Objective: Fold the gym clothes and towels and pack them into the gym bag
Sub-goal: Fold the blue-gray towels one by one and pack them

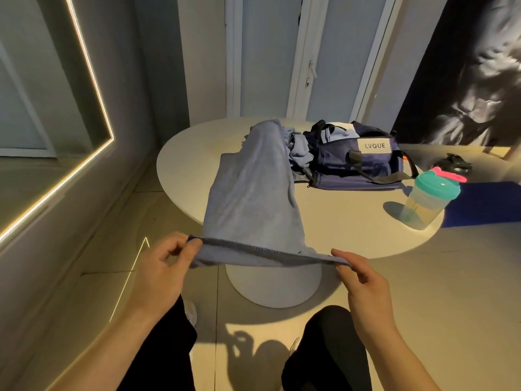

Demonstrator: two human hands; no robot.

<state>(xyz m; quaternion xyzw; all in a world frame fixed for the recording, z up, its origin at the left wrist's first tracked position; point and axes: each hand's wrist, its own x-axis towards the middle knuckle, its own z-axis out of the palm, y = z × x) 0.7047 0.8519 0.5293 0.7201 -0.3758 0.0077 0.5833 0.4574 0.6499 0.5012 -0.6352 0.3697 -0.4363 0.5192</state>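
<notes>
The left hand pinches one corner of a pale blue towel, fingers clamped on its hem; the right hand pinches the opposite corner the same way. The hem is stretched taut between them just off the near edge of the round white counter, the rest of the towel trailing across it. Behind lies a crumpled blue garment, touching the open navy gym bag. A teal-lidded shaker bottle stands at the right.
</notes>
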